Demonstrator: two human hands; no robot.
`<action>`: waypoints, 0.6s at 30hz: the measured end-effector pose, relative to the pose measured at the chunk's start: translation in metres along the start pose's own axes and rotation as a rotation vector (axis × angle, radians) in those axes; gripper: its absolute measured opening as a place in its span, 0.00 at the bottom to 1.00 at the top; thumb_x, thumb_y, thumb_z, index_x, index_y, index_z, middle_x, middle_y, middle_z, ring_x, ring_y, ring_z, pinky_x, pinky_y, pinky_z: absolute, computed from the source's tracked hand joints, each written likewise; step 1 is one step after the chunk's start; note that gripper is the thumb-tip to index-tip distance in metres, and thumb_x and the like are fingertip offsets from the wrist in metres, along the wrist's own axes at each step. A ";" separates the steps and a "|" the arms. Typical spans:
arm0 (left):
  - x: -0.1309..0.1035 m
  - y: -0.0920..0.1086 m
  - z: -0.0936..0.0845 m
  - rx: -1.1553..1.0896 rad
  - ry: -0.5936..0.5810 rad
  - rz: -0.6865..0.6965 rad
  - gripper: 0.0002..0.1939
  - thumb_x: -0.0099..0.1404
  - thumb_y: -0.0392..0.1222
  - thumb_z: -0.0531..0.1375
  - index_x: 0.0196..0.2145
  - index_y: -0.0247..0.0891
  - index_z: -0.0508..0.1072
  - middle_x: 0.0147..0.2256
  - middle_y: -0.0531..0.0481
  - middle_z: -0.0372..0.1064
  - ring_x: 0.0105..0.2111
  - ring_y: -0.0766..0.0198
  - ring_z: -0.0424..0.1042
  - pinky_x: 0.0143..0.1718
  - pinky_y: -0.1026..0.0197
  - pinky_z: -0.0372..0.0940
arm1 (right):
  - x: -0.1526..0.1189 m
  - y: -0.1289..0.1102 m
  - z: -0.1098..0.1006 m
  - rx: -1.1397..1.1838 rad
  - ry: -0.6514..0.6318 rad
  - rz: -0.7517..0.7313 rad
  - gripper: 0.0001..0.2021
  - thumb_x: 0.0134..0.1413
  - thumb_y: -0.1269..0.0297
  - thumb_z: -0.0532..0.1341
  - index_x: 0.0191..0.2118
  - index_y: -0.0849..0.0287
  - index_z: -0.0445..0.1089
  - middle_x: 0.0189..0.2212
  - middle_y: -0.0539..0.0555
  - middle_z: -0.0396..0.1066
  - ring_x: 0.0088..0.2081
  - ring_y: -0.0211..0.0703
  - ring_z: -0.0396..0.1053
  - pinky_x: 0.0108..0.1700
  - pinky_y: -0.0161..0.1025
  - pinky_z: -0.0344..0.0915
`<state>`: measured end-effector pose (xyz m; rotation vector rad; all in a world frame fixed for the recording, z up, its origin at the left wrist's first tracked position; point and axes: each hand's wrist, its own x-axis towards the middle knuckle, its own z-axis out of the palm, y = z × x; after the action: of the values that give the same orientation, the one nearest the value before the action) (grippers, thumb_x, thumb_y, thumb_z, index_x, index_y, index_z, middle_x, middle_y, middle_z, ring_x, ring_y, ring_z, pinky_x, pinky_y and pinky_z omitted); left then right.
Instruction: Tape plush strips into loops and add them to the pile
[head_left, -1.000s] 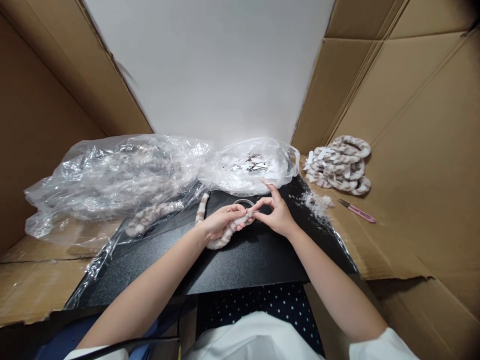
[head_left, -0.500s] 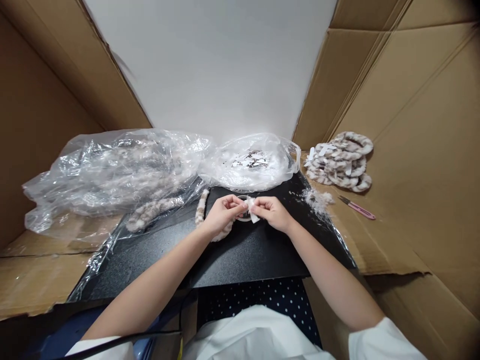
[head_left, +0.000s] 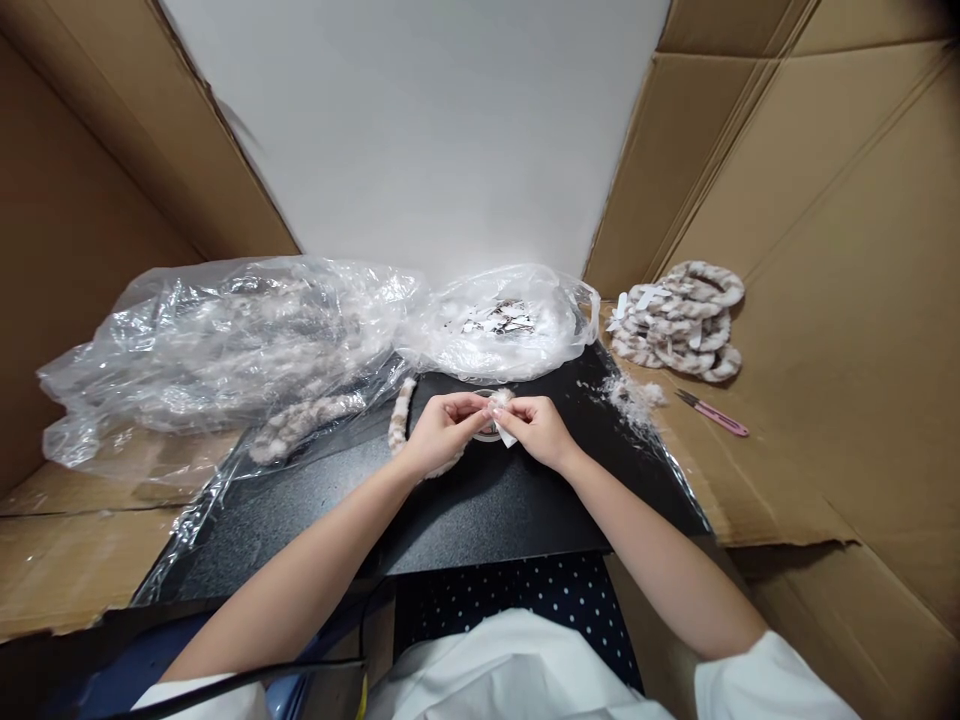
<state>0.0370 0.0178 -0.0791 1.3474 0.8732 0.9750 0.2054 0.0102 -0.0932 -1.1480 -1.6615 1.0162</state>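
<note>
A brown and white furry strip (head_left: 400, 413) lies just in front of the small clear bag (head_left: 487, 362), on the black surface (head_left: 487, 530). It seems to bend behind the left hand (head_left: 442, 435), which pinches its furry end between thumb and fingers. The right hand (head_left: 544, 430) pinches a floppy white piece (head_left: 508, 436) right beside that end. The fingertips almost touch, perhaps because the bits are so little and soft. I cannot tell if the two bits are joined.

A clear round thing (head_left: 485, 437) sits under the fingers, in front of the small bag. The small bag gapes at the top, maybe for easy reaching in.

To its left is a big clear bag (head_left: 150, 320) full of furry stuff. To its right are a heap of furry rings (head_left: 694, 325), some loose fluff (head_left: 630, 400) and pink snips (head_left: 716, 414), probably put aside to leave the hands room.
</note>
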 end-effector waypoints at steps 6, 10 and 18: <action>-0.001 -0.002 -0.004 0.020 0.009 -0.016 0.15 0.51 0.47 0.70 0.31 0.33 0.78 0.30 0.46 0.76 0.29 0.64 0.73 0.35 0.63 0.68 | 0.000 0.004 0.001 -0.013 -0.006 0.028 0.21 0.48 0.49 0.61 0.18 0.61 0.64 0.14 0.45 0.51 0.19 0.31 0.47 0.22 0.33 0.44; 0.000 -0.004 -0.003 0.020 0.053 -0.005 0.16 0.51 0.48 0.70 0.31 0.32 0.78 0.29 0.46 0.76 0.27 0.66 0.72 0.31 0.64 0.67 | 0.001 0.005 0.003 -0.019 0.010 0.076 0.24 0.45 0.46 0.63 0.15 0.61 0.59 0.14 0.44 0.49 0.20 0.30 0.46 0.22 0.33 0.42; 0.001 0.002 -0.005 0.140 0.107 0.066 0.20 0.51 0.53 0.68 0.31 0.32 0.78 0.27 0.45 0.75 0.25 0.65 0.70 0.26 0.65 0.64 | 0.006 0.004 -0.020 -0.146 0.166 -0.067 0.13 0.43 0.57 0.67 0.33 0.61 0.73 0.24 0.50 0.67 0.26 0.38 0.64 0.30 0.35 0.61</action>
<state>0.0329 0.0207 -0.0772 1.4611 0.9988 1.0607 0.2235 0.0197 -0.0899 -1.2287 -1.6500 0.7463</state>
